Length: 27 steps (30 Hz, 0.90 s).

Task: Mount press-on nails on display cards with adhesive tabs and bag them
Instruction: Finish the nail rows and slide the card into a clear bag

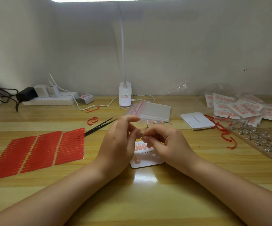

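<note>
Bagged cards (239, 108) (R, piled)

A pale wooden bench (148, 201) carries everything. On its left lie three sheets of red adhesive strips (36, 150), with black tweezers (100, 125) just beyond them. At the back stand a white power strip (50, 99) and the clip base of a lamp (125, 97). A stack of clear bags (153, 111) lies mid-bench; a white card with pink nails (146, 158) sits nearer. On the right lie blank cards (197, 120), bagged cards (244, 107), and a wooden board (260, 142) bearing what seem to be metal studs.
</note>
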Each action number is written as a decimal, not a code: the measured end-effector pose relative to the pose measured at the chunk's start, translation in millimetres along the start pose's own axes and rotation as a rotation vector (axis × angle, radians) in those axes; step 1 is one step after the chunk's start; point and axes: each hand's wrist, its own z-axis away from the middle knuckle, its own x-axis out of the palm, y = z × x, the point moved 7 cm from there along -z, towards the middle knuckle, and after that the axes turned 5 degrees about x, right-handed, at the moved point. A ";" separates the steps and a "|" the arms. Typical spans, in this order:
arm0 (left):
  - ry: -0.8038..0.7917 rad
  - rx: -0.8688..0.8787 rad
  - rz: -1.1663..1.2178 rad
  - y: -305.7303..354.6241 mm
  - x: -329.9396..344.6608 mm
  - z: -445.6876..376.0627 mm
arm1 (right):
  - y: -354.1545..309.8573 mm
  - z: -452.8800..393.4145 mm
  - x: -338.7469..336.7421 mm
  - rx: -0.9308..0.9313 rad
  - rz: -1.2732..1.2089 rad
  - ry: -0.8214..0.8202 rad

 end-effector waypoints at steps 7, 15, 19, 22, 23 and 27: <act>-0.004 -0.109 0.117 -8.4 -1.5 -2.0 | 8.2 -2.5 0.1 0.075 -0.104 -0.057; 0.034 -0.083 0.074 -10.2 -4.5 -2.7 | 16.0 -3.3 3.0 0.146 -0.232 -0.113; 0.023 -0.123 0.135 -14.1 -4.2 -0.9 | 19.4 -3.1 4.9 0.189 -0.301 -0.120; -0.023 -0.196 0.263 -18.0 1.3 1.7 | 22.2 -3.0 4.7 0.215 -0.340 -0.103; -0.040 -0.208 0.282 -18.5 3.1 2.1 | 22.0 -2.8 4.3 0.216 -0.352 -0.098; -0.070 -0.214 0.270 -19.8 5.2 1.7 | 20.1 -2.3 4.0 0.200 -0.361 -0.093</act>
